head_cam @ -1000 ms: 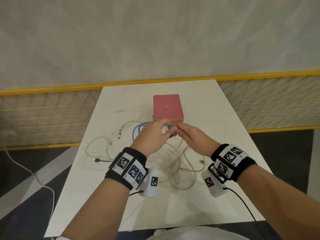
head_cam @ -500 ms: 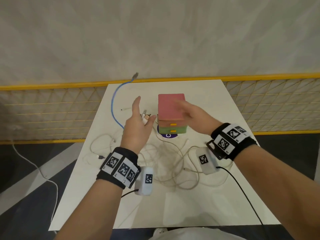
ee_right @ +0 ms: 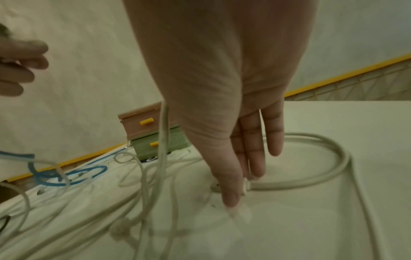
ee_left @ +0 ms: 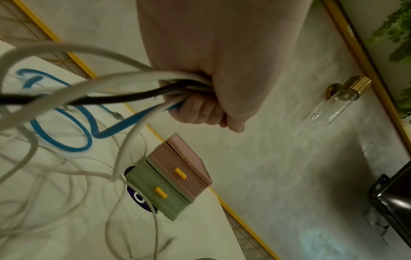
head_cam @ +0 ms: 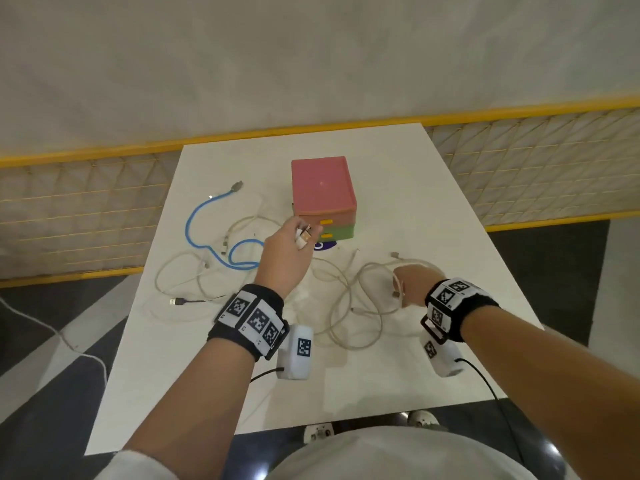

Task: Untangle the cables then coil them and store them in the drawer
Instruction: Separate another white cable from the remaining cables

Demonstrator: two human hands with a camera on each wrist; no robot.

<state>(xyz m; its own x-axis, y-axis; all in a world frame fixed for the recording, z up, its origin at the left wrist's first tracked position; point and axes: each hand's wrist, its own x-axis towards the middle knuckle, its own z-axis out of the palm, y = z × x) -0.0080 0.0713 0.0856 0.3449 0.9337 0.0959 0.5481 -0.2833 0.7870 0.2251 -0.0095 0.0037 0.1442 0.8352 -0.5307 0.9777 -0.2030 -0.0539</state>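
A small drawer unit (head_cam: pixel 323 188), pink over green with yellow handles and both drawers closed, stands mid-table. Loose white cables (head_cam: pixel 346 306) sprawl in front of it. A blue cable (head_cam: pixel 194 230) lies curled to its left. My left hand (head_cam: pixel 298 237) hovers just before the drawers and grips a bundle of cable ends; the left wrist view shows white, black and blue strands in the fist (ee_left: pixel 200 105). My right hand (head_cam: pixel 401 278) is low at the right, and its thumb and fingers (ee_right: pixel 240 190) pinch the plug end of a thick white cable (ee_right: pixel 311 183).
The white table (head_cam: pixel 415 202) ends at a yellow-railed mesh fence (head_cam: pixel 69 202) behind and on both sides. A black USB cable end (head_cam: pixel 180 301) lies at the left. A purple sticker (head_cam: pixel 323 245) shows under the drawer unit.
The blue cable, flung up to the left half a second ago, now lies on the table. My right hand dropped from the drawer top to a white cable at the right.
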